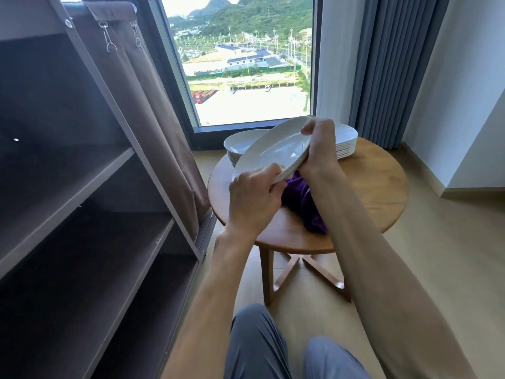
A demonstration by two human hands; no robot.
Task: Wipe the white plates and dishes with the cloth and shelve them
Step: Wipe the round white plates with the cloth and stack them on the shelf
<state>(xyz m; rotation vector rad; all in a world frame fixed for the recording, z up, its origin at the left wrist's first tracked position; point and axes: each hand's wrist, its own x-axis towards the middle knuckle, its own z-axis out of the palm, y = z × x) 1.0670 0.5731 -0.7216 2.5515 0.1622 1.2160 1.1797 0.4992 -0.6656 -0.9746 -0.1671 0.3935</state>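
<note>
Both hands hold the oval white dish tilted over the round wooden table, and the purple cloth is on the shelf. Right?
Not quite. The head view shows the purple cloth lying on the round wooden table, not the shelf. Left hand and right hand do hold the tilted oval white dish.

Both hands on one white oval dish [276, 149], held tilted above the round wooden worktop [369, 187]. Left hand [252, 199] grips the dish's near-left rim, fingers curled round the edge. Right hand [318, 144] grips the far-right rim, thumb on top. Purple cloth [303, 203] lies bunched on the worktop under the dish, partly hidden by the right forearm. Stack of white bowls [240, 147] at the far left of the worktop, stack of white plates [347, 144] at the far right behind the right hand. Brown fabric shelf unit [90, 192] stands left of the worktop, shelves open, its curtain [153, 127] pulled to the far side. Window [240, 58] beyond.
</note>
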